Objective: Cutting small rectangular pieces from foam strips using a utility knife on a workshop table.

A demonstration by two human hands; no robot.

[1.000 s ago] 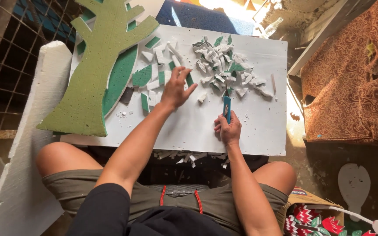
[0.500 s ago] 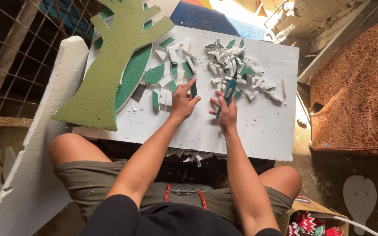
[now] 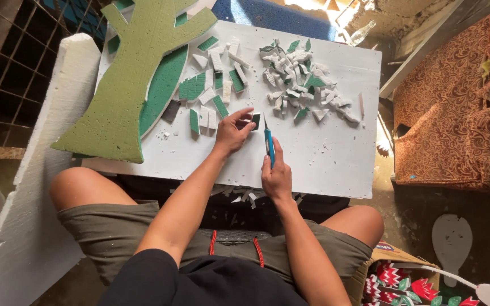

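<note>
- Pinching a small foam piece [image 3: 256, 120] against the white bench [image 3: 336, 158], your left hand [image 3: 231, 131] has pulled back from the scrap pile [image 3: 299, 85].
- Your right hand [image 3: 277, 177] still grips the blue knife [image 3: 268, 144], blade now just beside that piece.

Lay across the lap: a flat board [image 3: 336, 158]. On its left part, overhanging the left edge, a foam tree cutout [image 3: 126, 90]. Right of the tree, near the middle, a cluster of cut strips [image 3: 214, 93]; farther right and far, a heap of small scraps [image 3: 301, 85]. Near the middle, left hand [image 3: 231, 133] on a small piece [image 3: 256, 120], right hand [image 3: 276, 178] just right of it, with a knife [image 3: 268, 144] pointing far. Left of the lap, a leaning slab [image 3: 35, 187]. Right of the board, a patterned cushion [image 3: 460, 102].
</note>
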